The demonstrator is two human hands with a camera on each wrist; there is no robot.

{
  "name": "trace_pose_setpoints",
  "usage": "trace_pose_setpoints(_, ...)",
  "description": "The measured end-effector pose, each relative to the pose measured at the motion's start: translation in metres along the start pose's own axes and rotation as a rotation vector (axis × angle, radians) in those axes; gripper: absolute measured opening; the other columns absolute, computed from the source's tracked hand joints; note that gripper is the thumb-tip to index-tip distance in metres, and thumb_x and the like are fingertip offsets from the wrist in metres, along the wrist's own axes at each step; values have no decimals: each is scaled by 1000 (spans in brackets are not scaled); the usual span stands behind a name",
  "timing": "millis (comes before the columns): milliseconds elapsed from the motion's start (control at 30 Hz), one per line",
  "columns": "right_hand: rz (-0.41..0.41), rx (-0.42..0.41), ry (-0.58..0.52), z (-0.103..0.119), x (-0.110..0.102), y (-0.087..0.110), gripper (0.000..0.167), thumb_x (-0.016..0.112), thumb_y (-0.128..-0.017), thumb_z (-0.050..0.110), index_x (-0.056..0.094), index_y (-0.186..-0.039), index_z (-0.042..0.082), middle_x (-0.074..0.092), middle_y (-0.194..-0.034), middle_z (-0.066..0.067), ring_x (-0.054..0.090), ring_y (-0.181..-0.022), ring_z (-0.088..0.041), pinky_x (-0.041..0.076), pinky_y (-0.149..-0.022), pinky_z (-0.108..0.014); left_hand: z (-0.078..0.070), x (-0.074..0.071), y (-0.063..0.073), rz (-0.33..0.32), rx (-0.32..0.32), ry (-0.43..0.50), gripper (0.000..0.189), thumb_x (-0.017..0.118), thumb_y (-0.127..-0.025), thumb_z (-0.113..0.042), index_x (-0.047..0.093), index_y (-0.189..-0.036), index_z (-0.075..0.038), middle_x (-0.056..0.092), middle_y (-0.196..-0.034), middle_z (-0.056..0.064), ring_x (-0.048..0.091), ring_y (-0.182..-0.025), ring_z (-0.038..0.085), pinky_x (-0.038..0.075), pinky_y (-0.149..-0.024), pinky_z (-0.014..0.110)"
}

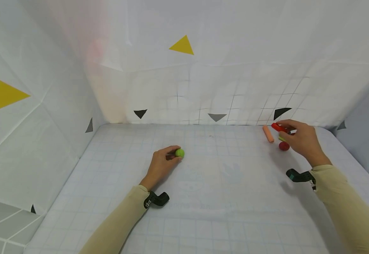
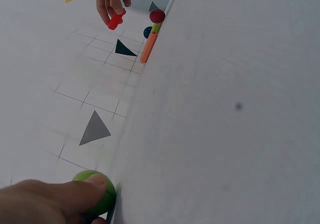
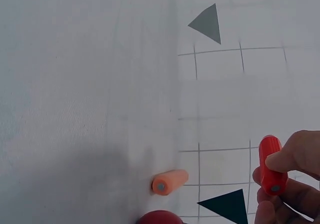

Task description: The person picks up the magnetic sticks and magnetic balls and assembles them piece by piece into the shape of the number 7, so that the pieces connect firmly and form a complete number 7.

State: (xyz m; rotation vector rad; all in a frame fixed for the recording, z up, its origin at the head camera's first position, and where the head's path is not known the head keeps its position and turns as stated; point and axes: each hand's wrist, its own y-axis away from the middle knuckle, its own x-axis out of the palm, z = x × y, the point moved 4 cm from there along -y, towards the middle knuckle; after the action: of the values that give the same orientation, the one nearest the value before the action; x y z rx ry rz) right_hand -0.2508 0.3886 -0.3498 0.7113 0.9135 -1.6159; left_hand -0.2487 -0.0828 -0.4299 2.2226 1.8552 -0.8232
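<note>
My left hand (image 1: pixel 160 164) pinches a green ball (image 1: pixel 180 152) between thumb and fingers, low over the middle of the table. In the left wrist view the thumb lies across the green ball (image 2: pixel 104 196). At the far right, my right hand (image 1: pixel 303 139) holds a short red rod (image 3: pixel 273 165) with ribbed sides and a grey dot at its end. This rod is raised above the other pieces. Below it are an orange rod (image 1: pixel 268 134), a red ball (image 1: pixel 284 146) and a yellow-green rod (image 2: pixel 156 27), partly hidden. A dark blue ball (image 2: pixel 147 32) shows beside them.
The white table (image 1: pixel 203 197) has a faint grid and meets a white back wall (image 1: pixel 251 70) just behind the pieces. Side walls (image 1: pixel 29 141) rise at left and right. Yellow, black and grey triangles mark the walls. Each wrist wears a black camera mount (image 1: pixel 160 199).
</note>
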Motion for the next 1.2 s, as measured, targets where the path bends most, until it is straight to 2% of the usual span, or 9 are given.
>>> trace_pose_setpoints(233,8,-24,3,13,2,3,42,68,-100,11,59,-140,2,62,-122,-29,55,-105,-46,59,-65,-41,2,0,-1,2,-1,0,40,81,-92,-8,72,-132,-8,73,-120,4,71,-102,19,55,-93,36)
trace_pose_setpoints(367,7,-38,-1,21,3,6,40,68,-101,13,61,-138,2,64,-117,-29,58,-101,-44,58,-63,-40,3,0,-1,4,-4,0,40,80,-93,-9,72,-132,-9,73,-120,4,71,-102,18,55,-93,37)
trace_pose_setpoints(500,19,-45,-19,29,5,10,39,68,-101,14,62,-138,3,65,-111,-28,63,-80,-37,56,-56,-37,3,1,-1,7,-9,-10,39,80,-94,-11,72,-132,-11,73,-119,2,70,-102,17,55,-93,35)
trace_pose_setpoints(600,20,-60,-42,35,7,12,38,69,-100,13,64,-137,5,66,-106,-24,60,-67,-30,53,-50,-33,2,2,-2,9,-5,-17,39,80,-94,-11,72,-132,-11,73,-119,3,70,-102,17,55,-93,35)
trace_pose_setpoints(767,-7,-113,-55,45,8,16,37,72,-98,9,66,-134,4,68,-107,-24,60,-78,-33,53,-53,-34,1,3,-2,6,10,-19,41,80,-93,-11,72,-132,-10,73,-119,5,71,-102,19,55,-92,37)
trace_pose_setpoints(867,-27,-158,-44,52,11,17,36,73,-97,5,68,-132,4,68,-111,-24,62,-88,-37,55,-64,-38,1,3,-3,4,7,-29,40,81,-93,-11,72,-132,-11,74,-119,4,70,-100,18,55,-92,38)
trace_pose_setpoints(1033,-36,-213,-45,61,17,17,35,73,-96,4,69,-131,3,68,-112,-23,63,-95,-40,56,-78,-50,0,4,-4,3,4,-43,40,81,-93,-11,72,-132,-10,74,-119,3,69,-101,18,55,-91,37)
trace_pose_setpoints(1200,-25,-238,-60,70,23,16,33,74,-96,5,70,-129,2,69,-112,-22,63,-94,-39,57,-76,-46,-2,4,-6,16,-25,-53,39,81,-92,-9,73,-130,-10,74,-117,4,68,-102,18,55,-90,37)
